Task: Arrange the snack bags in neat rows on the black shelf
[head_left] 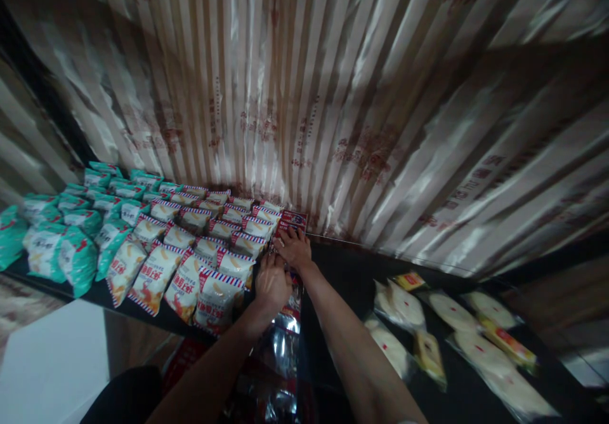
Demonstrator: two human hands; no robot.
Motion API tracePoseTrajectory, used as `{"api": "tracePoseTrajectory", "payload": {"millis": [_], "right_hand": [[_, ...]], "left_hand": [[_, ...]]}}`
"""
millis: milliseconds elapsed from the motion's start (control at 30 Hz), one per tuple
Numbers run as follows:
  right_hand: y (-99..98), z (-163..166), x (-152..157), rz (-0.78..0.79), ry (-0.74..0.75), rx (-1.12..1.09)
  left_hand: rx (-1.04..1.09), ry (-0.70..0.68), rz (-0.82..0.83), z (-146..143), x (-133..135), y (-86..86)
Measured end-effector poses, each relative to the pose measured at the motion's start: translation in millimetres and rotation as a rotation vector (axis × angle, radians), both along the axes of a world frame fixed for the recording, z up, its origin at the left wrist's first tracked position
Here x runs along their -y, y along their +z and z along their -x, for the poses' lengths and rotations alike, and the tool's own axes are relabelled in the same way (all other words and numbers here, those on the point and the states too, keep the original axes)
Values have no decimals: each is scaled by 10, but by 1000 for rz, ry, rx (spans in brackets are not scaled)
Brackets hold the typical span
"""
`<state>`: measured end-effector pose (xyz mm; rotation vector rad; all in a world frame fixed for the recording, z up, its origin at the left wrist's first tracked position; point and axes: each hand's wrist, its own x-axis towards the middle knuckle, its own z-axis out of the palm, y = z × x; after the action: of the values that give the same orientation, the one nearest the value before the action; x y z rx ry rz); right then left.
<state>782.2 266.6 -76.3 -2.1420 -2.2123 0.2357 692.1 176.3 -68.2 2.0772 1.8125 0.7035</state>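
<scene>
A strip of red packets (292, 219) lies along the black shelf beside the striped snack bags. Its shiny red-and-silver length (284, 348) hangs over the front edge toward me. My right hand (295, 249) rests on the far part of the strip, fingers stretched out and apart. Just nearer to me, my left hand (274, 284) is closed on the strip, with its fingers curled and partly hidden. Immediately left of it stand several white snack bags (219, 300) with red-and-blue striped edges, in rows.
Teal snack bags (78, 256) fill the shelf's left end. On the right lie flat round pale packs (404, 306) in clear wrap and small yellow packs (429, 355). A pleated printed curtain (285, 94) hangs behind. A white box (57, 360) stands below left.
</scene>
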Motion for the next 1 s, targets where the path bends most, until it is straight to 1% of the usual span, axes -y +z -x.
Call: {"api": "tracePoseTrajectory", "payload": {"millis": [100, 300, 533, 600, 667, 767, 867, 933, 1000], "right_hand": [[21, 12, 1, -4, -15, -4], [112, 18, 5, -76, -22, -30], [135, -38, 75, -195, 6, -111], [163, -60, 157, -251, -9, -174], [203, -88, 297, -326, -36, -286], [247, -148, 637, -470, -98, -508], [229, -212, 1114, -604, -220, -736], [178, -230, 1482, -677, -332, -901], [101, -206, 1870, -737, -447, -1065]], "left_hand": [[28, 4, -11, -5, -3, -14], [49, 7, -50, -8, 10, 3], [15, -9, -50, 0, 110, 133], [34, -25, -59, 8, 174, 182], [67, -47, -91, 20, 278, 239], [162, -93, -160, 55, 557, 324], [301, -202, -200, 148, 1019, 335], [364, -336, -197, 266, 1406, 251], [374, -498, -159, 431, 1799, 82]]}}
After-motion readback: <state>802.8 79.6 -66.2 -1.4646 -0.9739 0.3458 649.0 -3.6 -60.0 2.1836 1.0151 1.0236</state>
